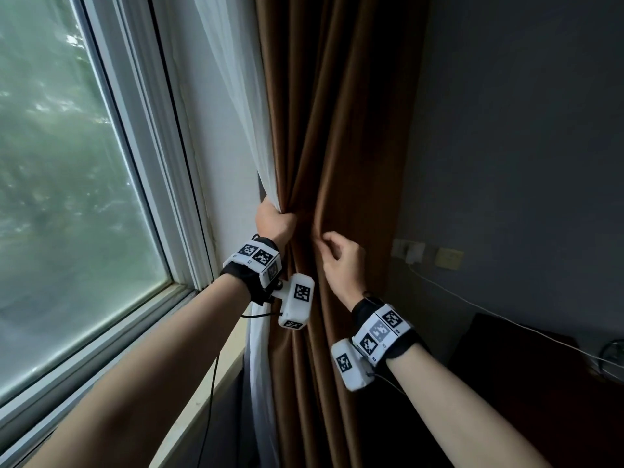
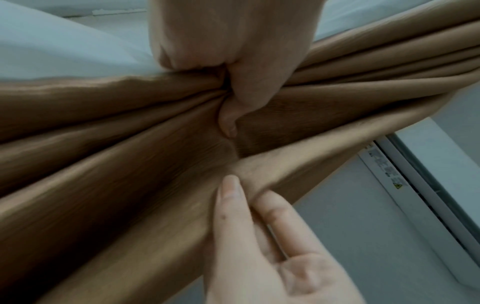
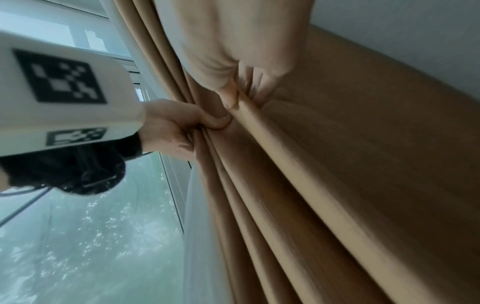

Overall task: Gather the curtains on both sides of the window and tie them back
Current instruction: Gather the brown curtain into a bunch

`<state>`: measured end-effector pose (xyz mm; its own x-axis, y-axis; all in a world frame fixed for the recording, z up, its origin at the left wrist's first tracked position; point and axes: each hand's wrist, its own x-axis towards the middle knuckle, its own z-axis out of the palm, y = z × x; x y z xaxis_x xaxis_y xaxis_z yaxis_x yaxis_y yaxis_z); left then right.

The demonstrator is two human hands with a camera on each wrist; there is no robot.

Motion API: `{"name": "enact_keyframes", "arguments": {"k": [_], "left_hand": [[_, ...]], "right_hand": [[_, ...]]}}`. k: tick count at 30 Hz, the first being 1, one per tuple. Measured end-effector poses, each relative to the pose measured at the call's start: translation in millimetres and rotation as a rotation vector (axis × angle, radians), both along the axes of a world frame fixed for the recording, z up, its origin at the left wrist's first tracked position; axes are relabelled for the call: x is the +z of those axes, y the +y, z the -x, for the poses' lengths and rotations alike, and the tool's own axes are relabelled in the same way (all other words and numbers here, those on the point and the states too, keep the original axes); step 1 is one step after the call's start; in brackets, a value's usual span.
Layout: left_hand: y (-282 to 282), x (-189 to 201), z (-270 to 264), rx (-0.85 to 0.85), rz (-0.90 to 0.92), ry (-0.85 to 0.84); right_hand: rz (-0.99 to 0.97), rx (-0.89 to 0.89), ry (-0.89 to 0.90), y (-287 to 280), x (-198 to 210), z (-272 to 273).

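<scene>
Brown curtain (image 1: 341, 130) (sheer white curtain (image 1: 236, 96) alongside) bunched beside window (image 1: 67, 163)

We see the brown curtain (image 1: 337, 130) as thick cloth with a soft sheen | white curtain (image 1: 233, 96) as thin, half-transparent cloth | window (image 1: 67, 163) glass smooth | wrist camera boxes (image 1: 297, 300) matt white plastic | wall (image 1: 523, 130) matt grey.

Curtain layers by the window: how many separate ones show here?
2. A white sheer curtain hangs next to the window frame; a brown curtain hangs right of it, toward the wall. The left hand bunches both. More panels may lie out of frame.
</scene>
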<state>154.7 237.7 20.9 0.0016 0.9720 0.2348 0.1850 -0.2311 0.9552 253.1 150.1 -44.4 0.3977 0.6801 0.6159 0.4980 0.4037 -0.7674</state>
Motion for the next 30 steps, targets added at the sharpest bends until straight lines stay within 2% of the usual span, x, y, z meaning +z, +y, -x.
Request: {"name": "enact_keyframes", "arguments": {"k": [5,10,20,23,30], "left_hand": [[-12,1,12,-0.201,-0.080,-0.071],[-25,13,17,-0.250,-0.109,-0.013],[-17,8,3,-0.062,-0.053,-0.001],[-14,6,-9,0.051,0.004,-0.058],[-17,4,-34,0.236,0.018,-0.180]], "right_hand": [[0.117,0.127,0.062,-4,2,7],[0.183,0.185,0.023,-3,-5,3],[0.333,0.347,-0.051,11,-6,-23],[0.313,0.233,-0.068,14,-8,-56],[0.192,-0.239,0.187,34,1,-151]]}}
